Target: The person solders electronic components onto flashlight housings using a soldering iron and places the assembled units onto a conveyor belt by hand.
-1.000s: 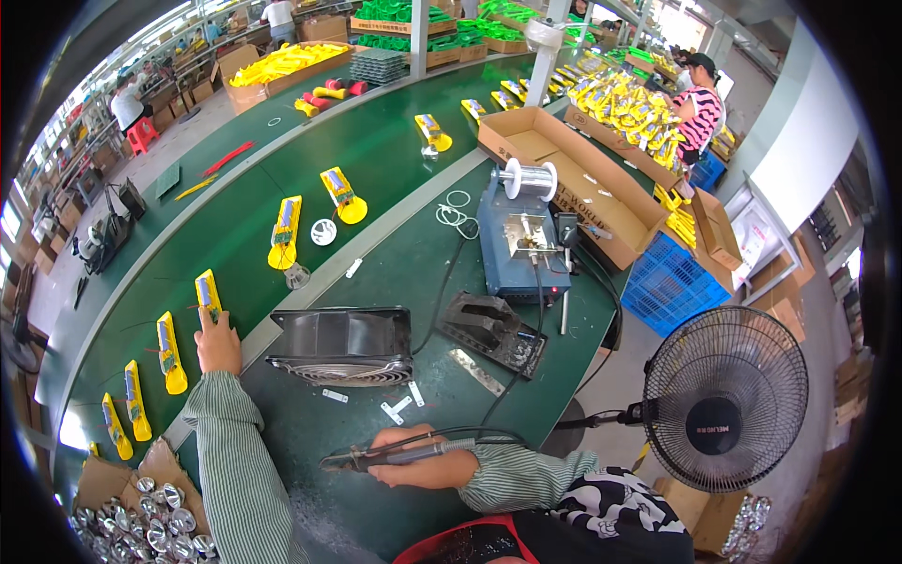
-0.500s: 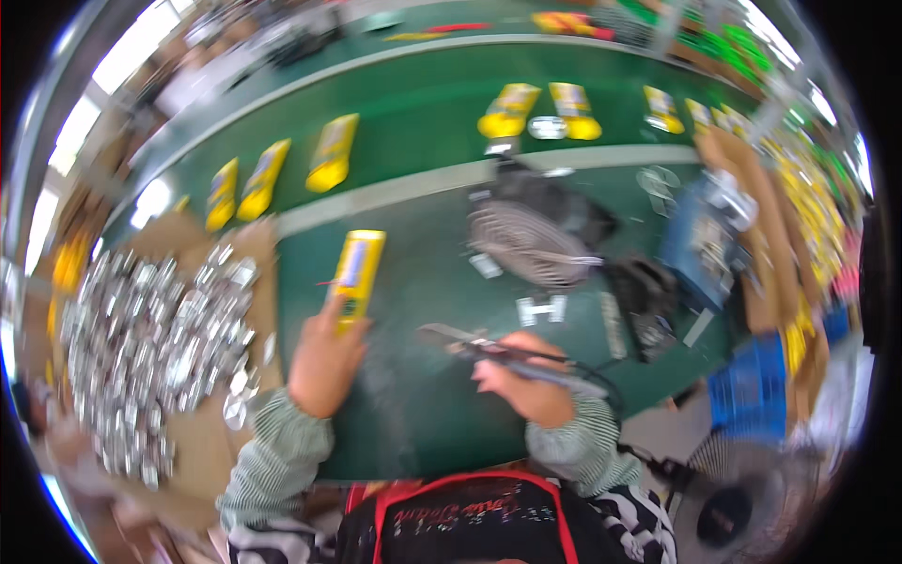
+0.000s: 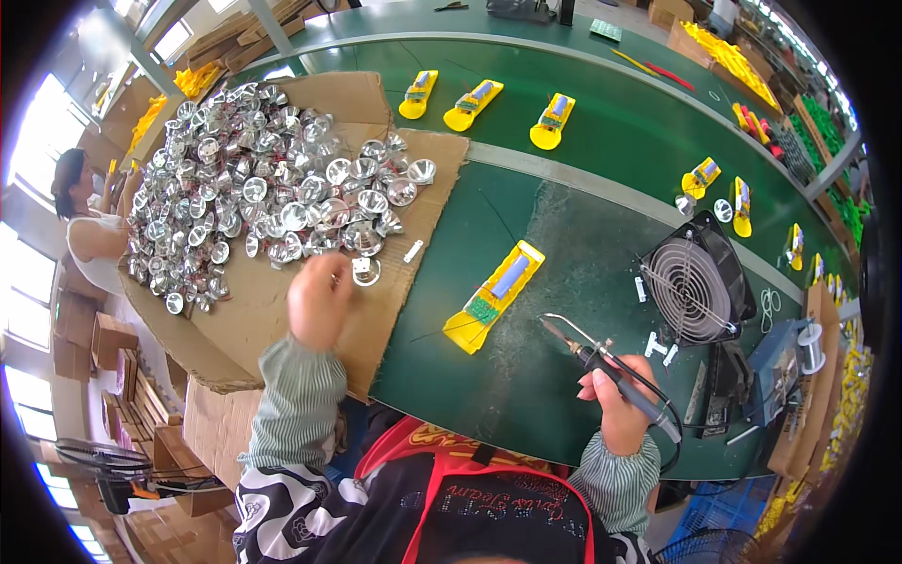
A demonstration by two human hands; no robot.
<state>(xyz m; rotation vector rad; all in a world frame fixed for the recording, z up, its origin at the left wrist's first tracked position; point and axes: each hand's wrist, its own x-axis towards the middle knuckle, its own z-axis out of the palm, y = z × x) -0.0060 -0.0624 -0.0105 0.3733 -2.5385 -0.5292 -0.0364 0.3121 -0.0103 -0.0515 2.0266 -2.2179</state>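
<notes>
Over the cardboard sheet (image 3: 235, 334) with the left hand (image 3: 319, 303), fingers curled in and blurred, just beside a loose silver reflector (image 3: 365, 272); no telling about a grip! Closed round the soldering iron (image 3: 595, 359), the right hand (image 3: 620, 399), tip near the yellow casing (image 3: 493, 301). And there, slantwise on the desk (image 3: 554, 418), just off the cardboard's right edge, that same casing, circuit board (image 3: 482, 310) showing. Best, probably, to take any reflector by its rim, sparing the shiny bowl, and keep the hot tip well clear of fingers and cell (image 3: 510, 276). Beyond the desk's far edge, a green bench (image 3: 620, 141) with more casings (image 3: 474, 105); by the right edge, a black fan (image 3: 695, 291). Far left, a co-worker (image 3: 94, 235) near bright windows (image 3: 28, 315).
</notes>
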